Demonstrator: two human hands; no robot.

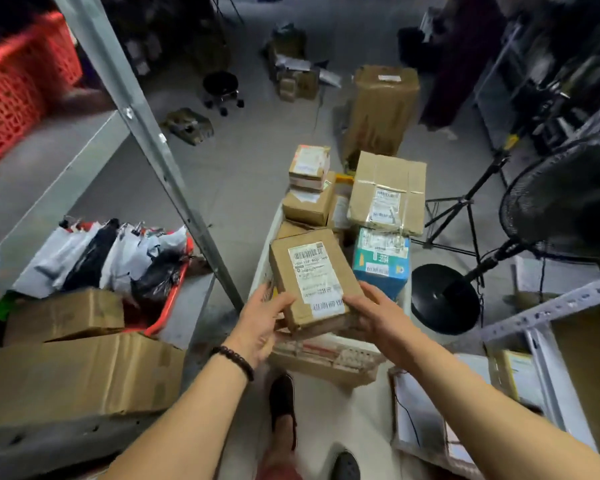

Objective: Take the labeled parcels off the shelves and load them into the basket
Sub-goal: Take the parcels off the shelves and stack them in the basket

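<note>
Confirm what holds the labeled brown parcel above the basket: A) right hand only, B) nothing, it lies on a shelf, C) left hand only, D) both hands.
D: the left hand and right hand each grip a near corner of the brown parcel above the basket.

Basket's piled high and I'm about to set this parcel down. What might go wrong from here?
1. The basket is already heaped, so the brown parcel may find no flat spot and slide off.
2. The left grip and right grip hold only its near end; the far end could dip.
3. Bumping the small stacked boxes at the far end might topple them out.
</note>
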